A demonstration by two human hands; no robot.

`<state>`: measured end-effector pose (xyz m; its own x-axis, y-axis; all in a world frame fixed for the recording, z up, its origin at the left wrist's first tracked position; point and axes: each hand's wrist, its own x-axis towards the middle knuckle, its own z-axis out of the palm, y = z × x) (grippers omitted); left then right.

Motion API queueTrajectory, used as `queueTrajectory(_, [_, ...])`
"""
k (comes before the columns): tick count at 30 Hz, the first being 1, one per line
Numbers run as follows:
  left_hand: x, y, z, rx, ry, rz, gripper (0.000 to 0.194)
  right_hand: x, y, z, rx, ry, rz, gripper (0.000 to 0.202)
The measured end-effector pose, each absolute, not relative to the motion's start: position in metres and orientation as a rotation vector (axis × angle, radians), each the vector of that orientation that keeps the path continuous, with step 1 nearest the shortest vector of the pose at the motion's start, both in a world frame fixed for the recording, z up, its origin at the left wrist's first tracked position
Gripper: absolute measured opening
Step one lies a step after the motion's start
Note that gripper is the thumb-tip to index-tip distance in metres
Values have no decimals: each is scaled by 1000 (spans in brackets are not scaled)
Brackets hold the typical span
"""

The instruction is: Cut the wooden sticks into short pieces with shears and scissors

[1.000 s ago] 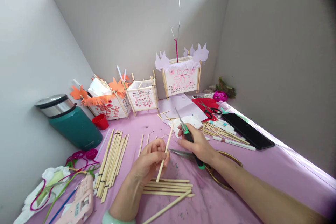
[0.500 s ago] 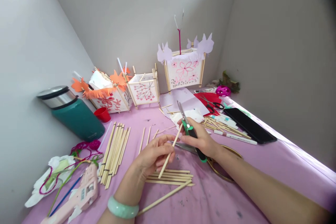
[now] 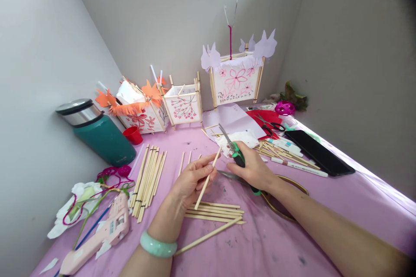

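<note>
My left hand (image 3: 195, 179) pinches a thin wooden stick (image 3: 208, 179) between thumb and fingers, its upper end leaning to the right. In my right hand (image 3: 251, 166) are scissors with green-and-black handles (image 3: 238, 156), their metal blades pointing up and away, a little right of the stick and apart from it. Below my left hand lies a row of cut sticks (image 3: 217, 213), with one longer stick (image 3: 211, 236) slanting in front. Large scissors with gold-coloured handles (image 3: 279, 205) rest on the cloth, partly hidden under my right hand and forearm.
Bundled sticks (image 3: 147, 181) and a pink glue gun (image 3: 100, 233) lie to the left, near a teal bottle (image 3: 104, 138) and red cup (image 3: 133, 135). Decorated paper lanterns (image 3: 183, 104) stand behind. To the right are a black phone (image 3: 320, 152), a marker (image 3: 299, 167) and black-handled scissors (image 3: 271, 125).
The scissors in my right hand have moved off the stick's upper end, leaving a gap. My left hand keeps hold of the stick. The whole view has shifted slightly.
</note>
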<state>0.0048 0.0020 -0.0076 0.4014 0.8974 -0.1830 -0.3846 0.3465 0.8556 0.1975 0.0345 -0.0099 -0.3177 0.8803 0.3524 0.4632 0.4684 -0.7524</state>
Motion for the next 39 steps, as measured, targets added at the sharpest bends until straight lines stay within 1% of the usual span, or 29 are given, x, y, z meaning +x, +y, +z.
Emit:
queueTrajectory(6, [4, 5, -6, 782, 817, 1053, 43, 200, 40, -16, -1278, -2082, 464, 17])
queueTrajectory(10, [5, 6, -6, 796, 841, 1081, 43, 198, 37, -19, -1273, -2181, 382, 17])
queueTrajectory(13, [6, 7, -5, 805, 887, 1087, 47, 197, 36, -19, -1287, -2203, 355, 18])
queueTrajectory(17, [8, 8, -5, 805, 948, 1096, 53, 197, 36, -20, -1322, -2196, 335, 22])
queueTrajectory(21, [11, 8, -9, 802, 994, 1147, 56, 196, 34, -22, -1332, -2209, 310, 21])
queueTrajectory(27, [12, 7, -12, 749, 968, 1167, 65, 193, 32, -25, -1349, -2214, 296, 21])
queueTrajectory(39, [14, 7, -18, 747, 935, 1191, 63, 191, 30, -23, -1437, -2222, 356, 23])
